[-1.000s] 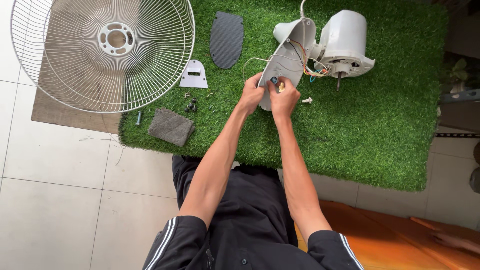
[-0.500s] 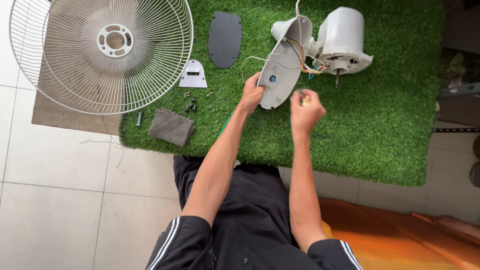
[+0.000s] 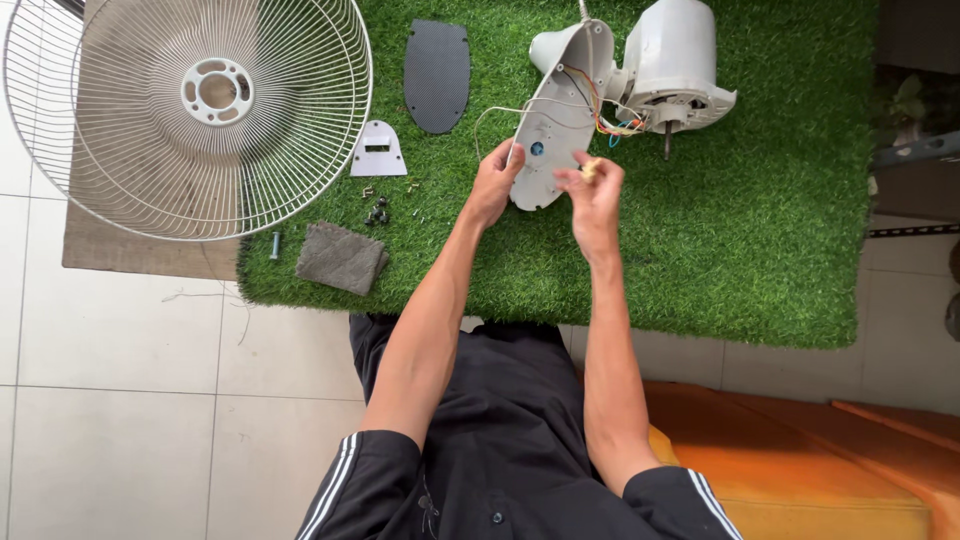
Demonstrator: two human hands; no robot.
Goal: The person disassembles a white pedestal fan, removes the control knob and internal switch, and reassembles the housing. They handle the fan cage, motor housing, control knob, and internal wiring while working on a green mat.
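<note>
Green artificial-grass mat [image 3: 760, 250] spread over pale floor tiles, carrying all parts. Round wire fan guard [image 3: 190, 110] at the mat's far-left corner, overhanging the left edge onto a brown board [image 3: 130, 255] and the tiles, white hub ring at its centre. White fan motor housing [image 3: 672, 60] near the far edge, right of centre, shaft pointing toward the near edge, coloured wires running from it into the opened shell beside it. Long white fan neck cover [image 3: 555, 125], open side up, lying just left of the motor and slanting toward the near edge. Dark oval mesh plate [image 3: 437, 72] at the far edge between guard and neck cover. Grey folded cloth [image 3: 340, 258] by the near-left corner of the mat. Small white bracket plate [image 3: 378, 152] below the oval plate, just beside the guard's rim. Left hand [image 3: 492, 185] closed on the lower left edge of the neck cover, fingers wrapped over its rim. Right hand [image 3: 592, 200] raised just right of the cover's lower end, clear of it, thumb and fingertips pinched on a small yellowish part [image 3: 590, 170], too small to identify. Cluster of dark screws [image 3: 378, 212] on the grass between bracket and cloth. Single bolt [image 3: 275, 245] at the mat's left edge, beside the cloth.
</note>
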